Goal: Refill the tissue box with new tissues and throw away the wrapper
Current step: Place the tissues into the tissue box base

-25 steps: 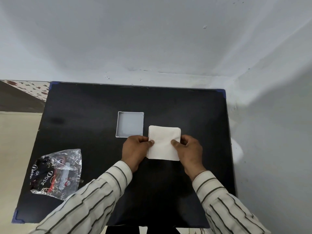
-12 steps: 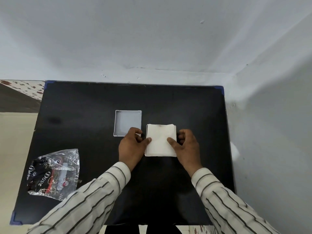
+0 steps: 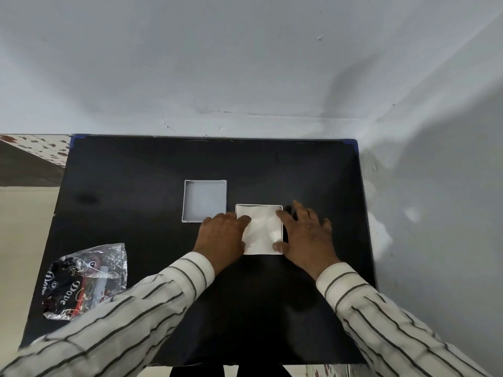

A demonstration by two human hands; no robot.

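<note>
Tissues sit in the box at mid-table, just right of the lid. Left hand and right hand press them flat, fingers spread, grasping nothing. Wrapper lies well apart, near left.

The only readable text is the brand name "Dove", printed in white script on the dark, crumpled wrapper lying well to the left of the left hand, with a second, partly cut-off copy of the word at its left edge.
</note>
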